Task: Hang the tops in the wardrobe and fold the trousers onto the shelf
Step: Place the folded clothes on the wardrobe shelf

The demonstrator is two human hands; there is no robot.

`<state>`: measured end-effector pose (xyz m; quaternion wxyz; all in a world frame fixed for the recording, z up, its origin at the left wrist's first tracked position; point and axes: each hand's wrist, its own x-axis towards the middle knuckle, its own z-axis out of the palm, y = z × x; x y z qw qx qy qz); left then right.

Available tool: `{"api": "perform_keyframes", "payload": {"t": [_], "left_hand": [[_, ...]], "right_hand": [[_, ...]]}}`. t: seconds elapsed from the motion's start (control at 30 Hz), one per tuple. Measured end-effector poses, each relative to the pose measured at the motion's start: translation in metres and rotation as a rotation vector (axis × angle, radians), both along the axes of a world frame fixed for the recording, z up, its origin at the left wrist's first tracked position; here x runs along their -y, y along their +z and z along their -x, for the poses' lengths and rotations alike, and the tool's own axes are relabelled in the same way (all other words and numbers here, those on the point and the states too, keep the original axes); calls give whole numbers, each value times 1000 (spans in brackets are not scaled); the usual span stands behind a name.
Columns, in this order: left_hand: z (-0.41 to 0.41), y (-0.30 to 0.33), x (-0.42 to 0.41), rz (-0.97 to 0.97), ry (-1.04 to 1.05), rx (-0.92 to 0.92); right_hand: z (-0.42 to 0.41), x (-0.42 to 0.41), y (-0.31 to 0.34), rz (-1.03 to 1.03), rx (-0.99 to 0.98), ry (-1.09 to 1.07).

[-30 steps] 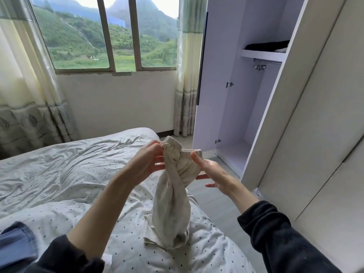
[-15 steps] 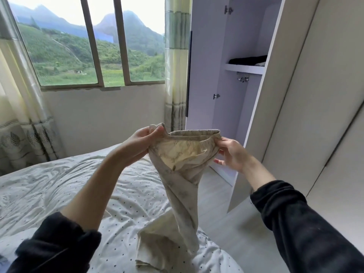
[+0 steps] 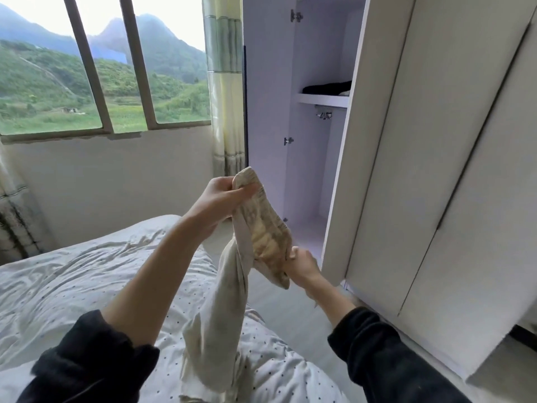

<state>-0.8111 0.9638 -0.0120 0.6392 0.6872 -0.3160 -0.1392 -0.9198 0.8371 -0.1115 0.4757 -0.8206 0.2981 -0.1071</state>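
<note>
Head view, one moment. Trousers [image 3: 232,301]: cream, held up over the bed [image 3: 87,271], waistband stretched slantwise between two hands, legs twisted and trailing onto the quilt. Left hand [image 3: 220,196]: high, fingers [image 3: 247,193] pinching one waistband end. Right hand [image 3: 302,263]: lower, fingers curled round the other end. Wardrobe [image 3: 377,170]: door open, a dark folded garment [image 3: 327,88] on the shelf [image 3: 322,99], rail beneath showing no tops. Progress, as judged: early; these trousers not yet folded or shelved; hanging seemingly not begun.
</note>
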Motion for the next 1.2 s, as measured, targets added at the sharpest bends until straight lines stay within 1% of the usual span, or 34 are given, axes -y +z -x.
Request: {"api": "perform_keyframes", "payload": {"t": [0.1,0.2,0.23,0.27,0.33,0.4,0.5,0.53,0.63,0.7,0.77,0.83,0.93,1.03,1.1,1.13,1.2], "left_hand": [[-10,3,-10,-3,42,25],[-20,-4,-5,-127,87,111],[-22,-6,2,-168,98,138],[-24,-7,10,-190,108,162],[-26,3,32,-192,106,220],[-27,20,59,-177,113,295],[-25,54,98,-181,177,390],[-23,69,116,-155,185,424],[-9,103,168,-100,193,467],[4,110,198,-125,181,471],[13,105,226,-159,132,406],[16,94,249,-188,70,296],[23,78,280,-239,22,234],[31,72,303,-161,-16,135],[35,68,313,-100,-55,9],[38,65,317,-71,-83,-66],[43,58,320,-32,-160,-217]], "right_hand": [[0,39,-5,143,-47,-191],[6,80,18,479,-164,-320],[9,92,32,564,-174,-370],[11,103,47,597,-148,-429],[15,129,79,532,-21,-550],[21,156,107,380,136,-662],[34,194,143,148,431,-758],[43,210,159,85,531,-788],[68,250,203,9,745,-833],[88,270,221,3,831,-849],[111,287,225,33,833,-838],[131,301,216,46,777,-795],[160,318,194,86,732,-806],[176,327,180,150,778,-824],[182,332,174,229,747,-831],[184,335,169,236,726,-825],[187,337,161,129,733,-788]]}}
